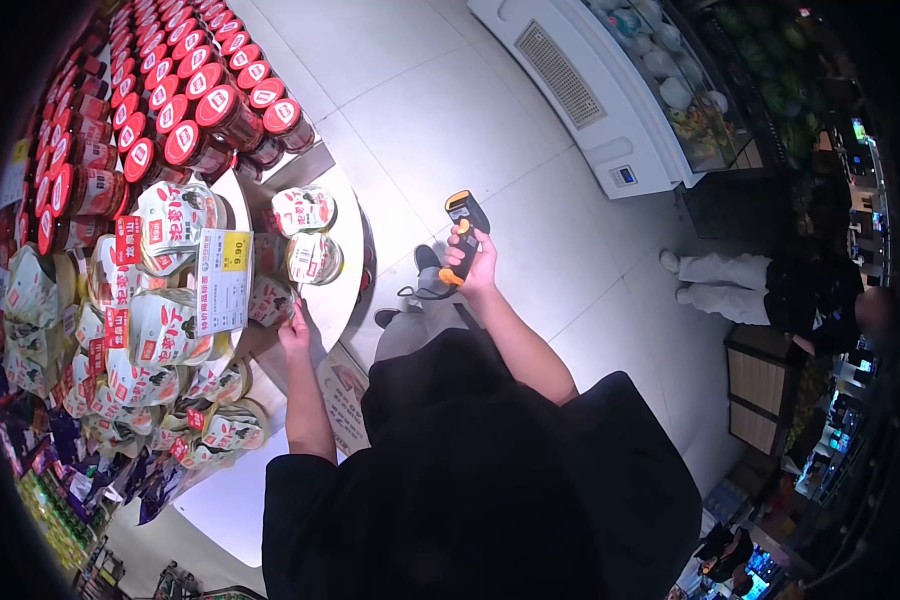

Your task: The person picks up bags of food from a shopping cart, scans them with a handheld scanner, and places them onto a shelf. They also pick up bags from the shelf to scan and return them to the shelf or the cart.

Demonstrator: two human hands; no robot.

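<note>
My right hand (475, 262) grips a yellow and black handheld scanner (464, 222), held up over the floor to the right of the display. My left hand (293, 328) reaches to the edge of the round display stand (345, 290) and touches a white and green tub (271, 299) beside the yellow price card (222, 280). Two similar tubs (310, 235) stand stacked just above it near the stand's rim. Whether the left fingers close around the tub is hard to tell.
Several red-lidded jars (210, 105) fill the upper tiers of the stand, and more tubs and bags (160, 340) pile on the left. A white chiller cabinet (610, 110) stands at the upper right. Another person (770, 290) stands on the tiled floor at the right.
</note>
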